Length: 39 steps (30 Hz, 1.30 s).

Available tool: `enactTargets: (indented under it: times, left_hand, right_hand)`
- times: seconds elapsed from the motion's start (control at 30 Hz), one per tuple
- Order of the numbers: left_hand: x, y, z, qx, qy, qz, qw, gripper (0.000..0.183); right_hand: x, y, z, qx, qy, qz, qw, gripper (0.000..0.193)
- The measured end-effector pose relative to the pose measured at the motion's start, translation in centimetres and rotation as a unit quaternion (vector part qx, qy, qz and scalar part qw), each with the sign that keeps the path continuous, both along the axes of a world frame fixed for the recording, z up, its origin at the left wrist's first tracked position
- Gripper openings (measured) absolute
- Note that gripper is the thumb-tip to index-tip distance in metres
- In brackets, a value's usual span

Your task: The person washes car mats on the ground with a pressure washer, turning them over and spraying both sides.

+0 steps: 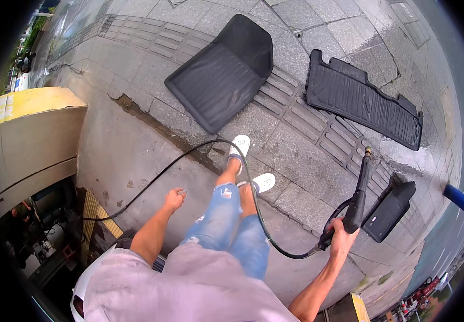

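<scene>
Three car mats, one spray gun

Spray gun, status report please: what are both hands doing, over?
Right hand gripping spray gun, nozzle up. Left hand closed, apparently empty. Hose loops past legs. Three mats on pavement ahead.

Hose end, fingers and car lost from view on a wet pavement

The black hose runs left into shadow by the yellow-topped wall, its far end out of sight. The right hand wraps the spray gun, hiding the grip and trigger. The left hand is curled, its contents too small to tell. The white car is cut off at the lower edge; the blue pole at the right rim.
</scene>
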<state>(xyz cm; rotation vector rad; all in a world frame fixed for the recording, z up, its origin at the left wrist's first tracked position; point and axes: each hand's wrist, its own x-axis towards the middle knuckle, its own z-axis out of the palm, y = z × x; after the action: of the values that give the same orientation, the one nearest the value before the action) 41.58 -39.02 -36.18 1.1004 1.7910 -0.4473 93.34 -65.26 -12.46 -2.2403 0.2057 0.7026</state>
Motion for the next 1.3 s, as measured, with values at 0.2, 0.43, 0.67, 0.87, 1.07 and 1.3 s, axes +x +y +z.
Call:
enactTargets:
  times: [0.2, 0.43, 0.67, 0.87, 1.07, 1.3]
  left_hand:
    - [-1.6, -5.2, -0.3, 0.056, -0.114, 0.090, 0.988, 0.047]
    - [-18.6, -13.3, 2.2, -0.041, 0.053, 0.289, 0.955, 0.020]
    - [-34.3, -18.7, 3.3, -0.090, 0.111, 0.180, 0.973, 0.023]
    - [-38.3, -14.9, 8.0, -0.009, 0.021, 0.101, 0.995, 0.029]
    - [-38.1, -9.4, 12.3, -0.041, 0.017, 0.110, 0.993, 0.029]
    - [-34.6, 1.1, 14.0, 0.000, -0.031, 0.092, 0.995, 0.029]
  right_hand:
    - [-1.5, 10.1, 2.6, -0.027, 0.082, 0.172, 0.981, 0.009]
    - [-8.8, 23.5, -5.2, -0.171, -0.064, 0.399, 0.899, 0.025]
    - [-19.4, 34.4, -7.5, -0.264, -0.007, 0.450, 0.853, 0.033]
    - [-25.9, 39.8, -8.4, -0.299, -0.050, 0.496, 0.814, 0.038]
    - [-27.8, 42.8, -1.5, -0.282, -0.036, 0.554, 0.782, 0.039]
    - [-30.0, 42.6, 0.1, -0.250, 0.026, 0.563, 0.788, 0.042]
